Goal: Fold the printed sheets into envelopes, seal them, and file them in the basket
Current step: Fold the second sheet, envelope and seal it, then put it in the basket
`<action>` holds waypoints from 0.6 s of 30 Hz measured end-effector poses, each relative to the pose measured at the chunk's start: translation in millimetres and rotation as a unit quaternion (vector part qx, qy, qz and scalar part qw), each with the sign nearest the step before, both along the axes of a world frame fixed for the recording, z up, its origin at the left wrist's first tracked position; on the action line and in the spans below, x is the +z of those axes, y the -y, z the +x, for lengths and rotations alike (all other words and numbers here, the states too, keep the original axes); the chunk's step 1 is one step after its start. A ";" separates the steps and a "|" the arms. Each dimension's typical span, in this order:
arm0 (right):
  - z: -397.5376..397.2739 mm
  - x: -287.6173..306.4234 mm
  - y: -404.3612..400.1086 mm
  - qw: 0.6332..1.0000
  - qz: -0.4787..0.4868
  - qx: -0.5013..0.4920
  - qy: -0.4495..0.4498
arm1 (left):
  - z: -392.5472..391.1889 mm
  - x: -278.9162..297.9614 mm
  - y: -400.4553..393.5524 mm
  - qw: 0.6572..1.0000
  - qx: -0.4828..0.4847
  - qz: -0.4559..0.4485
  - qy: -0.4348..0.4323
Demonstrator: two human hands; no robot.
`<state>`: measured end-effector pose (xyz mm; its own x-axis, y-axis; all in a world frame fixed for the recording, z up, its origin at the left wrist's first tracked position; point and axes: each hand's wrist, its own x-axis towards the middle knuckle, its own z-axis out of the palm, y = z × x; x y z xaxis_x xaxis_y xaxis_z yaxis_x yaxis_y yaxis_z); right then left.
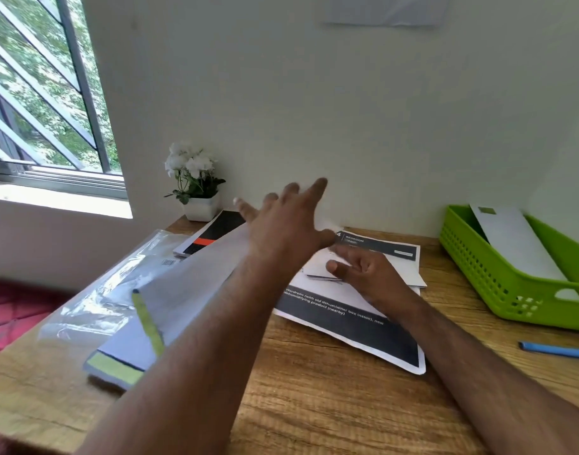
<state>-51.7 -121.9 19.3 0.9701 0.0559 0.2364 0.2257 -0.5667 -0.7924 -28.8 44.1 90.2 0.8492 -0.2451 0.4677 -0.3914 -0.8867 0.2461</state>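
My left hand is spread wide above the envelopes, while beside it my right hand rests with relaxed fingers on the folded sheet.

Bare surface along the near edge and in the strip between the printed sheets and the green basket, broken only by a blue pen at far right. Left side is blocked by an envelope stack with a plastic sleeve beside it; a booklet and flower pot fill the back-left corner against the wall. The basket is open from above, but a white envelope leans inside it and takes up much of the interior.
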 end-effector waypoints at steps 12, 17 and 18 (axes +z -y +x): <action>-18.1 9.2 -32.0 0.943 0.323 0.036 -0.067 | 0.5 5.5 6.3 0.907 -0.126 -0.400 -0.049; -8.2 14.6 -4.5 0.900 0.432 -0.020 -0.054 | 30.8 -22.4 -23.4 0.815 -0.148 -0.429 -0.361; -6.7 15.2 -1.4 0.897 0.438 -0.028 -0.049 | 32.3 -28.2 -23.4 0.795 -0.160 -0.432 -0.395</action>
<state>-58.3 -120.5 34.4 0.9842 -0.1584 0.0791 0.1211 0.2759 -0.9535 3.5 67.4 62.0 0.9202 -0.3853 -0.0693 0.0162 -0.1394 0.9901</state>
